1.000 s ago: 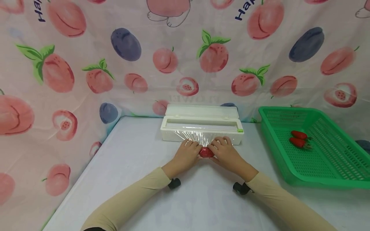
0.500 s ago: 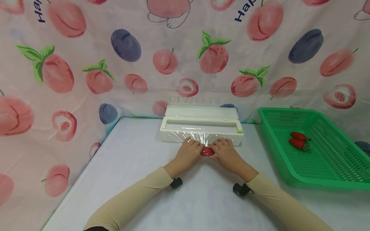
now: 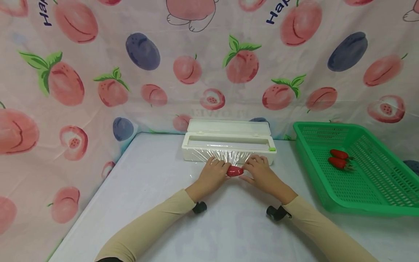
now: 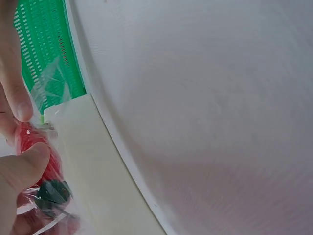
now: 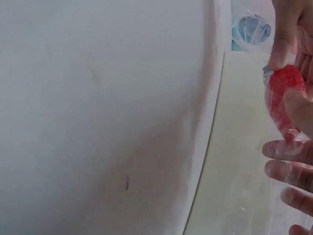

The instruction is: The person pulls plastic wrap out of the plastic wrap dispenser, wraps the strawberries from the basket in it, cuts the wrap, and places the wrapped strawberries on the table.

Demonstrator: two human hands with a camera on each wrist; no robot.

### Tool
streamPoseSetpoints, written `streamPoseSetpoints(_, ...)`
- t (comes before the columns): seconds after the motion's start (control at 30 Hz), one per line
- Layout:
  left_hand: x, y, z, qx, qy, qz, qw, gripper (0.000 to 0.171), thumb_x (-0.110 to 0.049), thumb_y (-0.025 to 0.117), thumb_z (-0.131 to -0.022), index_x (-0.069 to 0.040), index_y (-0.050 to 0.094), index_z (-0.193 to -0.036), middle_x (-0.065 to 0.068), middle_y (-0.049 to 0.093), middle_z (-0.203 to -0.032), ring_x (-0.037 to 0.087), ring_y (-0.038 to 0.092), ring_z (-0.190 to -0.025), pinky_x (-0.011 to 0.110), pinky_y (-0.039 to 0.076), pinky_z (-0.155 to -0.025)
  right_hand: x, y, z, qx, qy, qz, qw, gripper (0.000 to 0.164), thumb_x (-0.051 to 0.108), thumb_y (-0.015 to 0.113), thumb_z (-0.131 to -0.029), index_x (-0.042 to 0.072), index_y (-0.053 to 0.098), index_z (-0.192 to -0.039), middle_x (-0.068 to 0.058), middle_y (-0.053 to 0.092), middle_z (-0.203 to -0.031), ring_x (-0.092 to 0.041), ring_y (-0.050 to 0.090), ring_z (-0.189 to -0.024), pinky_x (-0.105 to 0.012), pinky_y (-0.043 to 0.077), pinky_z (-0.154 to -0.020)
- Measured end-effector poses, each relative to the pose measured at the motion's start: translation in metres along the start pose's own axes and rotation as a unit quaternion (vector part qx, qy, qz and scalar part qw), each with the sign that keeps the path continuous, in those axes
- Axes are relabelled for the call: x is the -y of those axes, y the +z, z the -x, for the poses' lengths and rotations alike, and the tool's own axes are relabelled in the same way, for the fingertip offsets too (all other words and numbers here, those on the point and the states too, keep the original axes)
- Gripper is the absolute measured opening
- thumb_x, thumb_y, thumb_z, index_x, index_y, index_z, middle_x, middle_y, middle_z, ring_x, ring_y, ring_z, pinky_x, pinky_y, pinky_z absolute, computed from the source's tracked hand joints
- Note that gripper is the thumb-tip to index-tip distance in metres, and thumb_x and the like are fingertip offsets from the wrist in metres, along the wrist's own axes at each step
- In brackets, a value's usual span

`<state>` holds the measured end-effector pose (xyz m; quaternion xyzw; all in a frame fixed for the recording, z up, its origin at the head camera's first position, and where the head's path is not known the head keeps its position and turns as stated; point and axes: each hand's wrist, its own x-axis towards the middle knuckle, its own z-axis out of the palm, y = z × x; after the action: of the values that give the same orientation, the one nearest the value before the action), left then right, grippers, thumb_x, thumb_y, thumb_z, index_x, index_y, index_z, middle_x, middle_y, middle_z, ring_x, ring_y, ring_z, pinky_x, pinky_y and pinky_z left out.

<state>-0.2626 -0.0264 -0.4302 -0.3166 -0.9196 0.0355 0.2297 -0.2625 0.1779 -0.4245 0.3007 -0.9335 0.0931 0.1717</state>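
We see a fruit-print fabric backdrop (image 3: pixel 209 40) behind and to the left of the work area. A white-covered table (image 3: pixel 235 225) extends in front of it. At the right we locate a green perforated basket (image 3: pixel 379 206). A white dispenser box (image 3: pixel 229 137) rests at the far side of the table, near the backdrop, its lid raised. From the front of this box, clear film (image 3: pixel 226 156) fans down, gathered in creases, to both hands.

We identify the right hand (image 3: pixel 262 175) by its loosened posture: the fingers are extended and spread around the narrow tip of the work item. We cannot tell how firmly it touches. The left hand (image 3: pixel 212 175) is closed in a pinch, thumb on one side and fingers on the other, and has hold of the opposite end.

The red item (image 3: pixel 235 171) lies between the two hands, in front of the box and covered by film; the left wrist view shows a dark green end (image 4: pixel 53 195) on it. Inside the basket we count two smaller-looking red pieces (image 3: pixel 338 162), side by side.
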Motion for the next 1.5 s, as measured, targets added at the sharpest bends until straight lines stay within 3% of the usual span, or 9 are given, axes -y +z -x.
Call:
streamPoseSetpoints(0.23,0.001,0.0,0.0,0.009,0.016,0.016,0.9997,0.04,-0.038,0.065,-0.085,-0.013,0.056,-0.114,0.002,0.065,-0.102,0.018,0.061,-0.1,0.038,0.042,-0.099,0.003,-0.001,-0.003,-0.001,-0.009,-0.041,0.999,0.045,0.027,0.08,-0.073,0.008,0.064,-0.109,-0.006,0.064,-0.101,-0.025,0.047,-0.106,-0.051,0.032,-0.091)
streamPoseSetpoints(0.4,0.001,0.001,0.0,0.004,0.024,0.009,0.9997,0.041,-0.039,0.068,-0.083,-0.013,0.056,-0.114,0.001,0.064,-0.1,0.018,0.061,-0.098,0.038,0.042,-0.096,0.007,0.001,-0.007,0.014,-0.011,-0.052,0.999,0.035,0.024,0.078,-0.074,0.008,0.066,-0.103,-0.007,0.065,-0.102,-0.025,0.047,-0.104,-0.049,0.032,-0.089)
streamPoseSetpoints(0.67,0.0,0.0,-0.003,0.034,0.002,-0.011,0.9994,0.037,-0.041,0.064,-0.086,-0.015,0.059,-0.112,0.001,0.063,-0.101,0.019,0.061,-0.098,0.04,0.041,-0.098,0.007,0.003,-0.008,0.025,-0.009,-0.028,0.999,0.039,0.028,0.073,-0.078,0.006,0.064,-0.11,-0.008,0.064,-0.106,-0.026,0.046,-0.106,-0.049,0.031,-0.089)
streamPoseSetpoints(0.87,0.001,-0.004,-0.005,0.041,-0.015,0.003,0.999,0.041,-0.042,0.061,-0.088,-0.015,0.059,-0.119,0.002,0.06,-0.108,0.02,0.058,-0.105,0.04,0.039,-0.101,0.003,0.002,-0.009,0.017,0.009,-0.059,0.998,0.027,0.024,0.07,-0.083,0.01,0.064,-0.105,-0.004,0.064,-0.098,-0.025,0.047,-0.107,-0.049,0.029,-0.092)
streamPoseSetpoints(1.1,0.003,-0.004,-0.01,-0.017,-0.001,-0.022,0.9996,0.04,-0.039,0.061,-0.088,-0.015,0.058,-0.12,-0.001,0.064,-0.112,0.017,0.058,-0.106,0.039,0.04,-0.102,0.003,-0.002,-0.013,0.024,0.037,-0.06,0.997,0.023,0.024,0.058,-0.092,0.008,0.066,-0.106,-0.007,0.066,-0.104,-0.028,0.047,-0.111,-0.05,0.03,-0.091)
streamPoseSetpoints(1.23,0.005,-0.002,-0.014,-0.055,0.018,-0.039,0.9976,0.048,-0.037,0.07,-0.081,-0.017,0.056,-0.123,0.001,0.062,-0.114,0.018,0.057,-0.108,0.041,0.04,-0.103,0.002,-0.003,-0.017,0.017,0.048,-0.07,0.996,0.023,0.02,0.053,-0.094,0.005,0.066,-0.105,-0.012,0.065,-0.106,-0.031,0.046,-0.109,-0.051,0.031,-0.088)
streamPoseSetpoints(1.33,0.008,0.0,-0.018,-0.096,0.048,-0.076,0.9913,0.049,-0.03,0.076,-0.078,-0.017,0.055,-0.121,0.001,0.061,-0.112,0.02,0.057,-0.107,0.044,0.041,-0.104,0.0,-0.003,-0.02,0.018,0.057,-0.088,0.994,0.022,0.017,0.052,-0.095,0.003,0.066,-0.104,-0.013,0.063,-0.105,-0.032,0.044,-0.108,-0.051,0.031,-0.086)
streamPoseSetpoints(1.5,0.014,0.004,-0.027,-0.145,0.066,-0.131,0.9785,0.029,-0.023,0.07,-0.083,-0.014,0.06,-0.108,0.001,0.066,-0.098,0.019,0.061,-0.097,0.045,0.042,-0.103,-0.003,-0.004,-0.024,0.034,0.075,-0.121,0.989,0.024,0.016,0.048,-0.097,0.001,0.064,-0.105,-0.015,0.061,-0.105,-0.034,0.042,-0.111,-0.051,0.029,-0.086)
